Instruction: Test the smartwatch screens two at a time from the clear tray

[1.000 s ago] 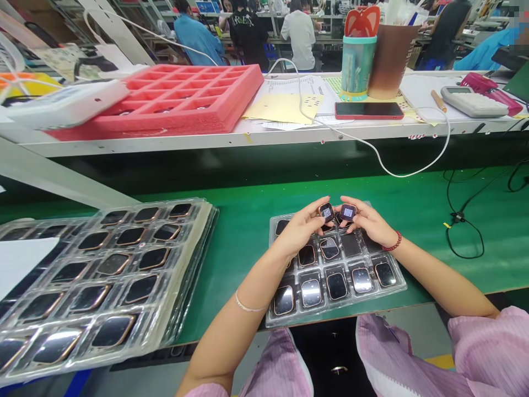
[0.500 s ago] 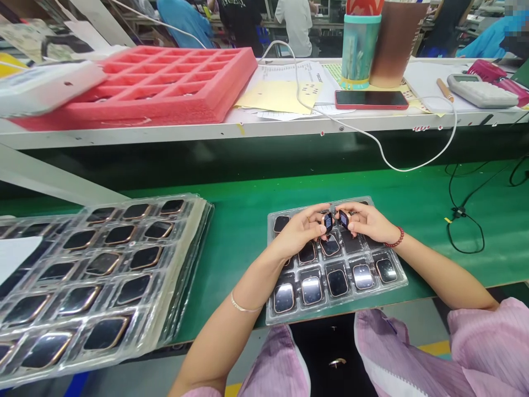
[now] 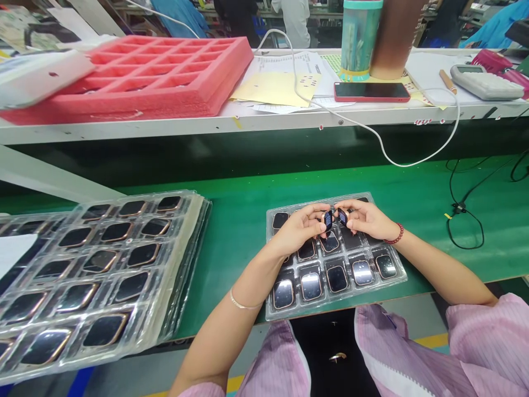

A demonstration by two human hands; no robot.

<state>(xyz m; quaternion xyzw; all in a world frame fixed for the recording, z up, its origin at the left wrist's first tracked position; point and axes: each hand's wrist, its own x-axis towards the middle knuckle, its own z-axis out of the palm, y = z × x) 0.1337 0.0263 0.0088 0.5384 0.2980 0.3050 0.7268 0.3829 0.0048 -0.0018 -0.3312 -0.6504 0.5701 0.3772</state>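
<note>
My left hand pinches a smartwatch body, its dark face showing a lit pattern. In my right hand is a second smartwatch body, also with a lit pattern. The two watches are held side by side, a small gap between them, above a clear plastic tray. Rows of watches with black screens and gold-coloured rims sit in that tray's pockets, such as the watch in the front row. My hands hide part of the back rows.
Stacked clear trays of watches stand at the left on the green mat. Above runs a white shelf with a pink foam tray, papers, a phone, a cup and a calculator. A white cable hangs down; black cables lie right.
The camera view has shifted slightly, with the shelf sitting a little higher in the picture. Both hands keep their watches in nearly the same place.
</note>
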